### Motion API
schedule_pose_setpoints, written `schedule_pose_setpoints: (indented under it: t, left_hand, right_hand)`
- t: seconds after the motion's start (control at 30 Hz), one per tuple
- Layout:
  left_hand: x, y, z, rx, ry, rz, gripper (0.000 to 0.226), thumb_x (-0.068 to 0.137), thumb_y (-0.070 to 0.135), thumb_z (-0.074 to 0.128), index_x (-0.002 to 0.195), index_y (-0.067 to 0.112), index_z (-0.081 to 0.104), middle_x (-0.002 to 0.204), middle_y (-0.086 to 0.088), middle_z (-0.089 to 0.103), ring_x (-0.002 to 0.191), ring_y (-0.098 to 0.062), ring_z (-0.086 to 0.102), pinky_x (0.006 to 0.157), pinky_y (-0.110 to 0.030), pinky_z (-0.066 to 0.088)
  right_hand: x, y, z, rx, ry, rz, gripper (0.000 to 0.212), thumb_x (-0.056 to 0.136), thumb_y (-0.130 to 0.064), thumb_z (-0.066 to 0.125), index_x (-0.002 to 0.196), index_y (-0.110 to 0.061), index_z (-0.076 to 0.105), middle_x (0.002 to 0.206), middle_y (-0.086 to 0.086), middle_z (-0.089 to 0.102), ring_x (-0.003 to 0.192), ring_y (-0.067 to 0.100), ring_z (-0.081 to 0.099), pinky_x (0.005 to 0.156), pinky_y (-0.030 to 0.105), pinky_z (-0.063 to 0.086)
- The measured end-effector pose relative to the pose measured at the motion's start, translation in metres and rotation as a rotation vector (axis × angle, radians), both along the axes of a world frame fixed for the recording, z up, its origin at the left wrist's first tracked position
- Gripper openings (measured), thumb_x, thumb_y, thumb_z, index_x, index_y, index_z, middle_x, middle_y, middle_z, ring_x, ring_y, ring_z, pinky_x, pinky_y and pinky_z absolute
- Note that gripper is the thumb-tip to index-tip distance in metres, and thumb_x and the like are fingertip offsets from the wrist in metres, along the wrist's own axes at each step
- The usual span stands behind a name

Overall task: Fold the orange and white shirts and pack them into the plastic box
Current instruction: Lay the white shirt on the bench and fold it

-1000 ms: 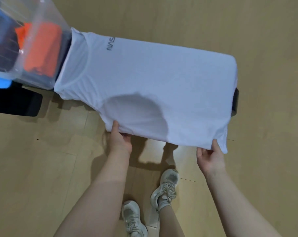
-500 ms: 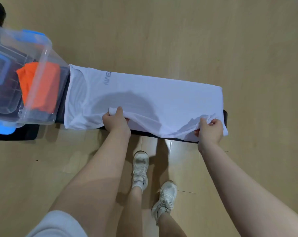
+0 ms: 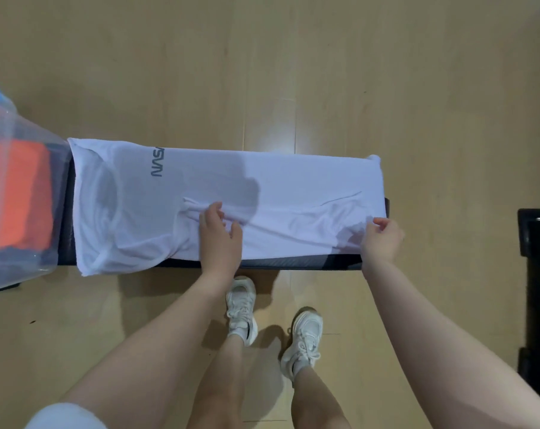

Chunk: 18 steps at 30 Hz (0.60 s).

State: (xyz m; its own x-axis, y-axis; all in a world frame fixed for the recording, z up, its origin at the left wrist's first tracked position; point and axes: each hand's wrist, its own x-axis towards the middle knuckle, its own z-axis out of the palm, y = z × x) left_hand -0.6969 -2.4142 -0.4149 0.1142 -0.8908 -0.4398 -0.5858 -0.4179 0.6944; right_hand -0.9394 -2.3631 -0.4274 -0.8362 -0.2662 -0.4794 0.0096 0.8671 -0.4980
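The wooden floor [image 3: 293, 72] fills the view. A dark worktop [image 3: 293, 263] carries the white shirt [image 3: 293, 181], lying folded lengthwise at centre. At 9 o'clock, the plastic box [image 3: 24, 212] holds the orange shirt [image 3: 18, 193]. The left hand [image 3: 219, 239] pinches a fabric fold; the right hand [image 3: 381, 239] pinches the hem at 3 o'clock.

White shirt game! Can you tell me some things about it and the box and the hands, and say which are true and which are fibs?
1. The white shirt lies on the black bench. True.
2. The orange shirt is on the floor. False: it is inside the plastic box.
3. Both the left hand and right hand touch the white shirt. True.
4. The white shirt has no writing. False: it says NASA.
5. The person is barefoot. False: white shoes.
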Motion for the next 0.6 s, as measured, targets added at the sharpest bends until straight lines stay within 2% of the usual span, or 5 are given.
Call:
schedule_pose_setpoints:
  t: [0.1, 0.2, 0.3, 0.4, 0.6]
  left_hand:
    - [-0.016, 0.022, -0.009, -0.106, -0.155, -0.577, 0.022, 0.089, 0.011, 0.054, 0.110, 0.005, 0.057, 0.114, -0.012, 0.053, 0.103, -0.027, 0.052, 0.082, -0.032, 0.040]
    - [-0.034, 0.036, -0.018, -0.170, -0.308, -0.960, 0.021, 0.074, 0.013, 0.073, 0.090, 0.004, 0.062, 0.092, -0.013, 0.060, 0.080, -0.032, 0.059, 0.056, -0.033, 0.039]
    - [-0.043, 0.037, -0.024, -0.156, -0.447, -1.045, 0.024, 0.072, 0.013, 0.074, 0.090, 0.004, 0.059, 0.088, -0.014, 0.060, 0.075, -0.034, 0.057, 0.053, -0.033, 0.032]
    - [-0.047, 0.034, -0.021, -0.182, -0.578, -1.069, 0.034, 0.054, 0.001, 0.081, 0.079, 0.007, 0.060, 0.075, -0.012, 0.061, 0.062, -0.032, 0.058, 0.049, -0.030, 0.040]
    - [-0.041, 0.034, -0.011, -0.288, -0.694, -1.246, 0.044, 0.034, -0.001, 0.078, 0.068, 0.012, 0.055, 0.064, -0.005, 0.054, 0.053, -0.025, 0.053, 0.059, -0.031, 0.027]
  right_hand:
    - [-0.015, 0.014, -0.008, 0.132, -0.034, 0.087, 0.034, 0.094, -0.021, 0.041, 0.127, -0.014, 0.047, 0.140, 0.007, 0.039, 0.128, 0.030, 0.037, 0.105, 0.047, 0.036]
    - [-0.028, 0.030, -0.019, 0.153, -0.099, 0.132, 0.043, 0.092, -0.029, 0.043, 0.134, -0.021, 0.043, 0.139, 0.005, 0.046, 0.126, 0.029, 0.044, 0.106, 0.050, 0.036]
    - [-0.044, 0.041, -0.025, 0.131, -0.035, 0.165, 0.026, 0.084, -0.030, 0.045, 0.105, -0.023, 0.058, 0.113, 0.006, 0.063, 0.104, 0.027, 0.057, 0.097, 0.050, 0.043]
    - [-0.057, 0.047, -0.019, 0.108, 0.008, 0.267, 0.011, 0.081, -0.025, 0.046, 0.075, -0.022, 0.055, 0.089, 0.005, 0.064, 0.083, 0.024, 0.054, 0.088, 0.045, 0.046]
    - [-0.087, 0.063, -0.006, -0.003, -0.131, 0.082, 0.026, 0.082, -0.011, 0.045, 0.059, -0.018, 0.035, 0.060, -0.002, 0.037, 0.061, 0.021, 0.031, 0.056, 0.029, 0.028]
